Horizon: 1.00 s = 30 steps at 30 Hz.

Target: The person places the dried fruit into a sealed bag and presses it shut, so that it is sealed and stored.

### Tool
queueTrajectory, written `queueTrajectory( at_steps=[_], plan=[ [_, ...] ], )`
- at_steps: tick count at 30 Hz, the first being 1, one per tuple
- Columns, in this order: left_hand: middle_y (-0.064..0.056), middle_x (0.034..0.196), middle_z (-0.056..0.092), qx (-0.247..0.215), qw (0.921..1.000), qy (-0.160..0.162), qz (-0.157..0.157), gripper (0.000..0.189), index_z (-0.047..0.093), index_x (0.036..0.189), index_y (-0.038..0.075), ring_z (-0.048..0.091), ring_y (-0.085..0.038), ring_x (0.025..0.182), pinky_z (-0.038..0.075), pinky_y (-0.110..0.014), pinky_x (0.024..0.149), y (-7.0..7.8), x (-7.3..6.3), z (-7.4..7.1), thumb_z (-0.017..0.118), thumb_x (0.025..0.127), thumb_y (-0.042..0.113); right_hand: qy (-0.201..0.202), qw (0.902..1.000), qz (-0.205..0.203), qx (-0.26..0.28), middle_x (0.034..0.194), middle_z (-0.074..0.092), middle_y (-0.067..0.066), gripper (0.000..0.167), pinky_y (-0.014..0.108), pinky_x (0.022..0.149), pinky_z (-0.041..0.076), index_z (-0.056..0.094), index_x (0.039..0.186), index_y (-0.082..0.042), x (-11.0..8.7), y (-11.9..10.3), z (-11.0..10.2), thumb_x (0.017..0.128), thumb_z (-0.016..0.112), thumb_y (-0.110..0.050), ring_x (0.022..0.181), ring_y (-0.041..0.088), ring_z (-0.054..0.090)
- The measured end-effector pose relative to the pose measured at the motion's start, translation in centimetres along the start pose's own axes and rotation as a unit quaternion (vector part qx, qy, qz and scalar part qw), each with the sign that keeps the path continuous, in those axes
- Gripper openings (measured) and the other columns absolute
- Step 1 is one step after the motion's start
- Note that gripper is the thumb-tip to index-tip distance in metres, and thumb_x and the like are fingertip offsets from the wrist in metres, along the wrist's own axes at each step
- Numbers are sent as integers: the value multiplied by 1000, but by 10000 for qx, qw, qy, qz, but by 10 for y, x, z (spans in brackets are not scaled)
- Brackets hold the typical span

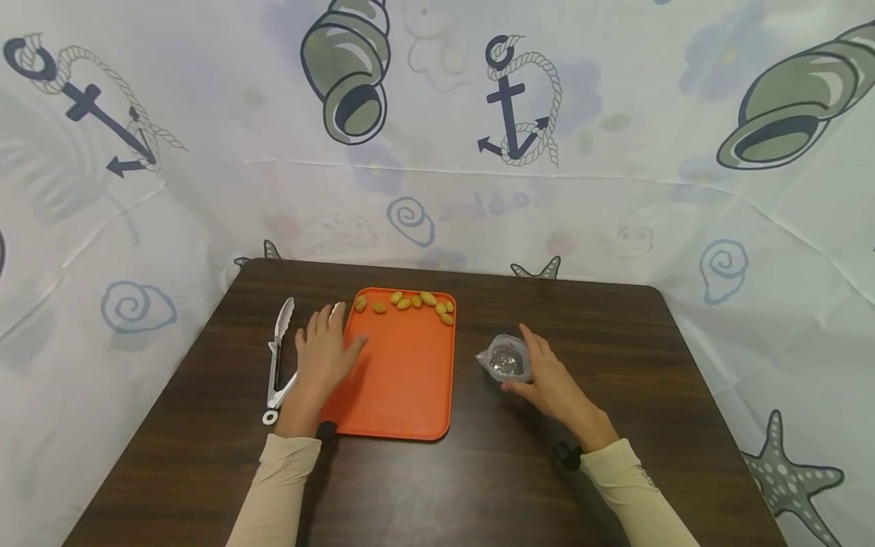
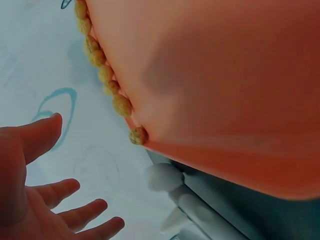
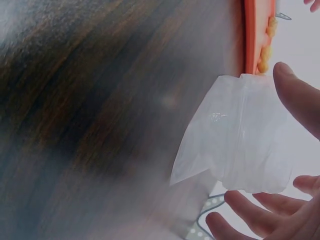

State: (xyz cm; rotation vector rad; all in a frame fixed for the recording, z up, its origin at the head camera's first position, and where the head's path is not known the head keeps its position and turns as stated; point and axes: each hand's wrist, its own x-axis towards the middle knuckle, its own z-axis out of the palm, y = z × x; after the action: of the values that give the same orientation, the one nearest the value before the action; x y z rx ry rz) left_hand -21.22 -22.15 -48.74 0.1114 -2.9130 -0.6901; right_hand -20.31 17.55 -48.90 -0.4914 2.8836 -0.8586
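My left hand (image 1: 324, 355) hovers over the left edge of an orange tray (image 1: 399, 380), fingers spread with nothing in them. Several small, yellow-brown, rough ovals (image 1: 405, 303) that look like nuts or dried fruit line the tray's far edge. To the left of that hand lie silver tongs (image 1: 276, 357), partly hidden by the wrist. On the right, my right hand (image 1: 554, 384) has its thumb and fingers spread around a clear plastic bag (image 1: 507, 359) with an open, round mouth. In the right wrist view, fingertips are right at the sides of the bag (image 3: 240, 140).
A dark wood-grain table (image 1: 506, 479) carries everything. Behind and beside it hangs a pale cloth (image 1: 437, 114) printed with anchors and shells. A black wrist strap (image 1: 567, 456) is on the right arm.
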Motion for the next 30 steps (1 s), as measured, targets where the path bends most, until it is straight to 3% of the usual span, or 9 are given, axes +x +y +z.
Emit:
queueTrajectory(
  at_steps=[13, 24, 30],
  plan=[
    [-31, 163, 25, -46, 9995, 21, -305, 80, 24, 161, 2, 19, -51, 152, 10, -79, 115, -28, -14, -4, 60, 103, 42, 86, 9999, -123, -55, 155, 42, 27, 107, 61, 110, 44, 16, 164, -6, 1, 2, 4, 86, 85, -31, 135, 41, 52],
    [-33, 161, 26, -67, 9983, 28, -584, 77, 27, 159, 0, 23, -54, 150, 11, -79, 114, -43, -21, -5, 60, 102, 38, 107, 9998, -145, -80, 148, 47, 27, 104, 59, 106, 47, 18, 163, -4, 2, 2, 7, 87, 84, -30, 129, 40, 56],
    [-34, 163, 20, -109, 9966, -113, -806, 82, 20, 161, 0, 16, -57, 150, 9, -78, 115, -54, -23, -6, 60, 102, 41, 100, 9999, -77, -13, 150, 46, 29, 104, 61, 107, 46, 18, 163, -4, 4, 6, 9, 87, 84, -31, 132, 42, 54]
  ],
)
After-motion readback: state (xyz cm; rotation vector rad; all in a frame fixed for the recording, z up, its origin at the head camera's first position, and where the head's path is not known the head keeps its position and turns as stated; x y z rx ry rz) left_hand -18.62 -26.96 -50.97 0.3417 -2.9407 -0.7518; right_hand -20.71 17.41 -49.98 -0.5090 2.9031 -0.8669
